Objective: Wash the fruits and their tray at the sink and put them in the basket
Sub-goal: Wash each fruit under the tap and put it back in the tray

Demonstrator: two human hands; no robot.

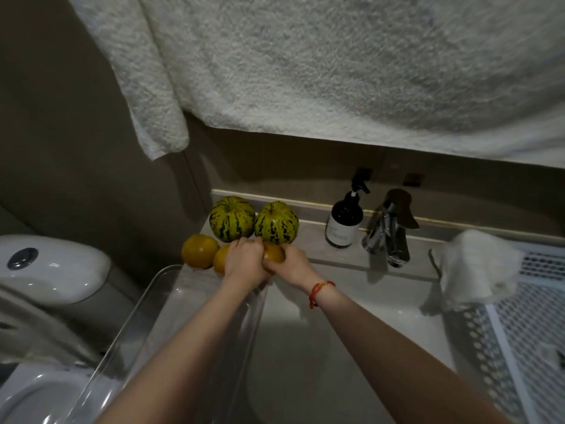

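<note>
Forearms over clear tray (153, 301) — both hands' grip, left hand (244, 261), right hand (295, 264), curled round one orange (273, 254); nothing washed yet, basket (526, 316) unfilled.

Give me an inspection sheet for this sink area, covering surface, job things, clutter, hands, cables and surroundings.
Surface: pale counter around the sink.
Job's things: two striped melons at the back; orange at the left edge, a second orange beside it; clear tray at the sink's left; white mesh basket on the right.
Clutter: dark pump bottle, white cloth.
Hands: left hand and right hand together grip a third orange.
Cables: nothing seen.
Surroundings: faucet, toilet, hanging towel.
</note>
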